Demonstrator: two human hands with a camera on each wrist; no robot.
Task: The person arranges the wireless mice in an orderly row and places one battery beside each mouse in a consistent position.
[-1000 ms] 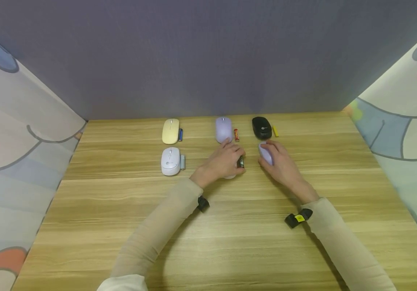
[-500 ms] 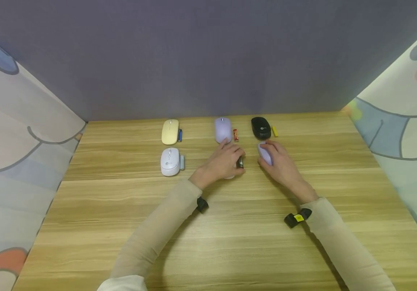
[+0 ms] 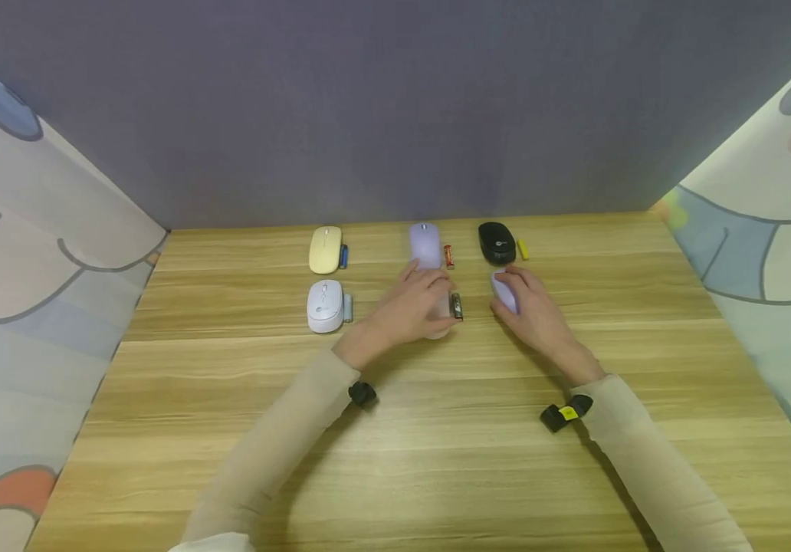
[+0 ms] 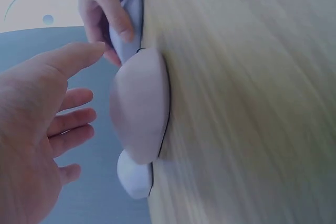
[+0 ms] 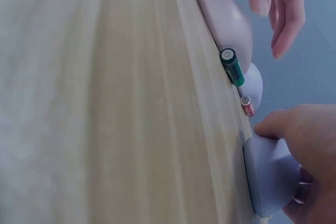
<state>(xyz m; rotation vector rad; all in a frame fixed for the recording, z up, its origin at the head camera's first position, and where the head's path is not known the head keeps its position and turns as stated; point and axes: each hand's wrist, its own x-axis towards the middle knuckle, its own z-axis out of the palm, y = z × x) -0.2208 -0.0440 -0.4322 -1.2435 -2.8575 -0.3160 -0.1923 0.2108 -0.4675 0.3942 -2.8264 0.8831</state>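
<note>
My left hand hovers over a pale pink mouse, its fingers loosely bent and apart from it in both wrist views. Right beside that mouse lies a dark green battery. With thumb and fingers on its sides, my right hand grips a light purple mouse that sits on the table; the palm hides part of it in the head view. Behind the left hand is another purple mouse with a red battery at its right.
A black mouse and a yellow battery lie at the back right. Left of the hands are a yellow mouse with a blue battery, and a white mouse with a grey battery. A dark panel borders the table's back.
My left hand has drawn off leftward from the green battery and pink mouse, leaving more of both in sight. The right hand has stayed on its purple mouse.
</note>
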